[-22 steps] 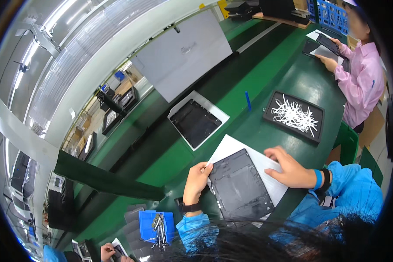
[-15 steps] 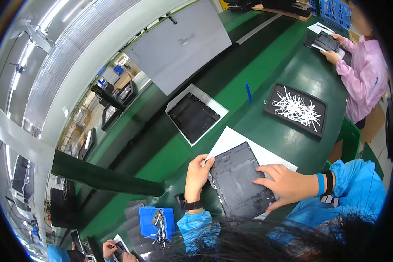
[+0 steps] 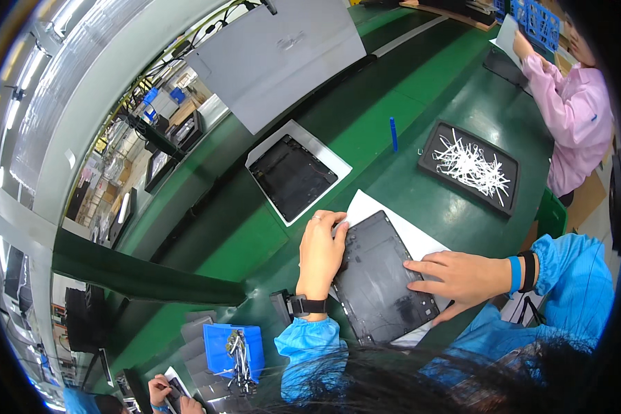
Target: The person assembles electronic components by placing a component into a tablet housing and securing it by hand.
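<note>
A flat dark tablet housing (image 3: 383,279) lies tilted over a white sheet (image 3: 421,238) on the green bench in front of me. My left hand (image 3: 321,248) is closed at the housing's upper left edge, with thumb and fingertips gathered there. Spread across its right side, my right hand (image 3: 455,279) rests with two fingertips on the dark face and the thumb near the lower right edge. A second dark housing (image 3: 293,176) sits farther off in a pale tray (image 3: 338,165).
A black tray (image 3: 426,162) of white strips (image 3: 472,165) stands to the right, near a blue pen-like stick (image 3: 394,134). At lower left is a blue bin (image 3: 217,338) of metal pieces. Across the bench, a person in pink (image 3: 566,131) lifts a pale sheet (image 3: 507,41).
The housing now shows a smoother face, with fewer ribs visible. My left hand is higher along its edge. The person in pink has swapped a dark panel for a raised pale sheet.
</note>
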Demonstrator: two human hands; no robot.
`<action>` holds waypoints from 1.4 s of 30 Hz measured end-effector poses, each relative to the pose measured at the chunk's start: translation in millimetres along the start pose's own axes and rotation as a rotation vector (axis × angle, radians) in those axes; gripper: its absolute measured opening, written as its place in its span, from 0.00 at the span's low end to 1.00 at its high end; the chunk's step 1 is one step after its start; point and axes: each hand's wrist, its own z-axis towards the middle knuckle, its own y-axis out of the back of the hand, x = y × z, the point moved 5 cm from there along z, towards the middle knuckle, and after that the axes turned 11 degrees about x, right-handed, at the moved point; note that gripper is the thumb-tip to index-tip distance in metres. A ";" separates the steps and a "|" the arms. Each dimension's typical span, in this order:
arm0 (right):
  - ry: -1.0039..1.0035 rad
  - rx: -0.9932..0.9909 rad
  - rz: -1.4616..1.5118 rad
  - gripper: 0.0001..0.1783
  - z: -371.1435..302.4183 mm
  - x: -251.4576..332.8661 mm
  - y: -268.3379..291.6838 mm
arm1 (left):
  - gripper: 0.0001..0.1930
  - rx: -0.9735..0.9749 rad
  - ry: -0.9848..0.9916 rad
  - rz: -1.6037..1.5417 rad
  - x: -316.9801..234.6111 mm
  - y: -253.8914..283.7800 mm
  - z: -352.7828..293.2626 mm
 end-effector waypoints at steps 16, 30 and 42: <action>-0.050 -0.004 0.046 0.21 -43.8 -26.9 7.1 | 0.14 -0.012 0.136 -0.236 7.5 -1.9 0.0; -0.499 -0.085 0.808 0.18 -52.9 -12.1 -2.0 | 0.16 -0.151 0.667 0.188 -30.6 17.6 -175.4; -0.344 -0.254 0.718 0.22 11.1 -82.7 14.0 | 0.19 -0.022 0.552 -0.493 -174.1 -76.2 -211.1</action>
